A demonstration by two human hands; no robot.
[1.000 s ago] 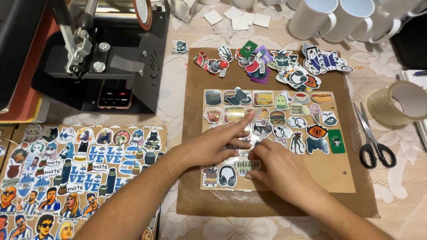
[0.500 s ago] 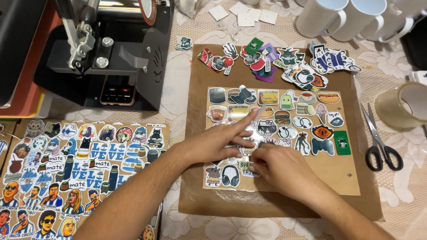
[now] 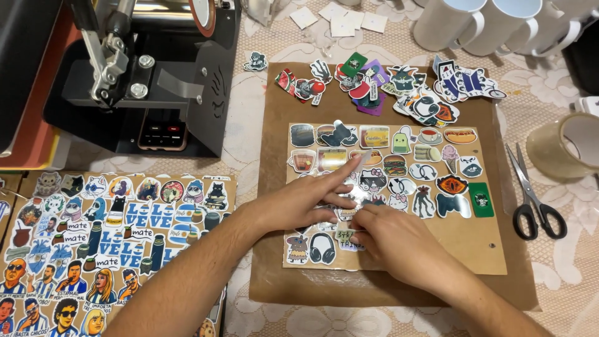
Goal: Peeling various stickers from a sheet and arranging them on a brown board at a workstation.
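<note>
A tan sheet [image 3: 474, 246] with rows of small die-cut stickers lies on a brown paper mat [image 3: 274, 125]. My left hand [image 3: 299, 200] lies flat across the sheet's left half, its index finger stretched towards a shiny sticker [image 3: 359, 163]. My right hand [image 3: 390, 237] is just below it, fingertips pinched at a small sticker [image 3: 347, 232] in the lower rows. A headphones sticker [image 3: 322, 248] sits left of my right hand. The stickers under both hands are hidden.
Loose stickers [image 3: 399, 87] are heaped at the mat's top. Scissors [image 3: 535, 198] and a tape roll [image 3: 564, 146] lie at the right, white mugs [image 3: 474, 25] at the back. A black press machine [image 3: 143, 75] stands at back left, a full sticker sheet [image 3: 106, 231] in front.
Both hands stay over the sheet's lower left. My right hand's fingertips have closed in on the small sticker; the view has shifted slightly.
</note>
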